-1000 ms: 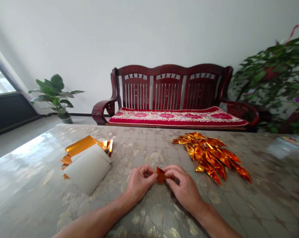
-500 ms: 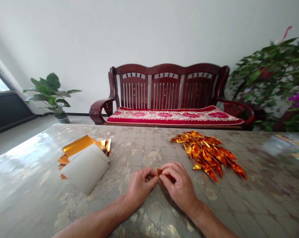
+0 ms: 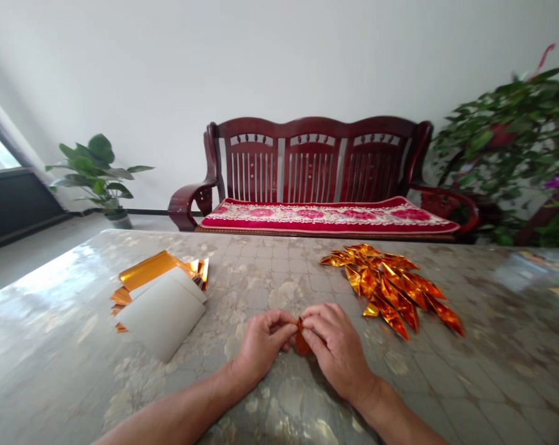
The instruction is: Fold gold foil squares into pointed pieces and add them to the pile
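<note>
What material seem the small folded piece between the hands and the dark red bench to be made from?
The small folded piece looks like thin metallic foil paper, glossy orange-gold, because it shines and keeps sharp creases. The bench looks like wood with a dark red lacquer finish, shown by its smooth sheen and shaped slats.

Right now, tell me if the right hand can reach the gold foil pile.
Probably yes: nothing but tabletop lies between the right hand and the pile of folded gold foil pieces, though it must first release the small foil piece it pinches.

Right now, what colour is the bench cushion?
The bench cushion is red and cream with pink flowers; head view.
</note>
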A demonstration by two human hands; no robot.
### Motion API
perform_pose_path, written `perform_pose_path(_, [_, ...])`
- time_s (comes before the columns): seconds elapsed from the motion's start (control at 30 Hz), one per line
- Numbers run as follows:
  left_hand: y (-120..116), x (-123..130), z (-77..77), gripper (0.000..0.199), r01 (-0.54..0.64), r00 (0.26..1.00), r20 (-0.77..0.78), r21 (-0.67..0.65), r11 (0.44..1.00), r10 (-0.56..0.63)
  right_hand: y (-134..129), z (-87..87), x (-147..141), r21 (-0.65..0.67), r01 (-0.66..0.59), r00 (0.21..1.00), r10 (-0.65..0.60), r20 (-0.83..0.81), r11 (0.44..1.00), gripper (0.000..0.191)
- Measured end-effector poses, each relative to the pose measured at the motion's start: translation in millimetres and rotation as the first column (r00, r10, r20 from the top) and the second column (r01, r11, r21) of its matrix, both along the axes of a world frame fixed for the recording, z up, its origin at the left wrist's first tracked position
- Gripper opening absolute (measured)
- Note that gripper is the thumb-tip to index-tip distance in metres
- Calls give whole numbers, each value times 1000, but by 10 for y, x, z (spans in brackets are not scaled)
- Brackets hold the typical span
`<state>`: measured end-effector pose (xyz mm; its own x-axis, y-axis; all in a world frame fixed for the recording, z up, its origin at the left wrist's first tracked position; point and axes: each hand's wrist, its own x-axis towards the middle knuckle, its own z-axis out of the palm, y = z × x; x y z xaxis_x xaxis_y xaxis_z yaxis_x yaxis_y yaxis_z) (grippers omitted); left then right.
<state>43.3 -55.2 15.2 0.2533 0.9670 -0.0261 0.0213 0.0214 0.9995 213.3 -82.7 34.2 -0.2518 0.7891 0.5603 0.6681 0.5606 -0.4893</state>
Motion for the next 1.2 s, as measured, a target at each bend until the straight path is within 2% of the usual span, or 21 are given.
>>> perform_pose_path(0.2, [16, -20, -23, 12, -30, 984, -169, 134, 990, 52, -3, -12, -14, 41, 32, 997, -35, 72, 999, 13])
perform_pose_path(0.5, [11, -27, 12, 12, 4, 949, -311, 184, 983, 54, -5, -29, -29, 18, 4, 999, -4, 52, 1000, 15])
perform_pose_path(0.67, [8, -28, 40, 13, 17, 937, -346, 204, 979, 56, -3, -32, -40, 21, 4, 999, -5, 45, 1000, 15])
perform_pose_path(0.87, [-27, -26, 128, 14, 6, 915, -390, 274, 962, 106, -7, -51, -47, -24, 34, 998, -35, -55, 999, 9])
perform_pose_path(0.93, [-47, -27, 129, 13, 22, 905, -412, 300, 954, 108, -6, -62, -42, -47, 75, 992, -80, -101, 996, 4])
perform_pose_path(1.0, [-67, -30, 111, 12, 49, 892, -438, 333, 942, 108, -1, -65, -37, -67, 109, 985, -116, -125, 992, 7])
perform_pose_path(1.1, [-84, -34, 83, 12, 82, 881, -463, 360, 929, 102, 13, -53, -33, -69, 90, 990, -97, -104, 994, 3])
perform_pose_path(1.2, [-90, -38, 90, 15, 97, 877, -472, 366, 926, 94, 33, -41, -30, -53, 71, 994, -75, -81, 996, 13])
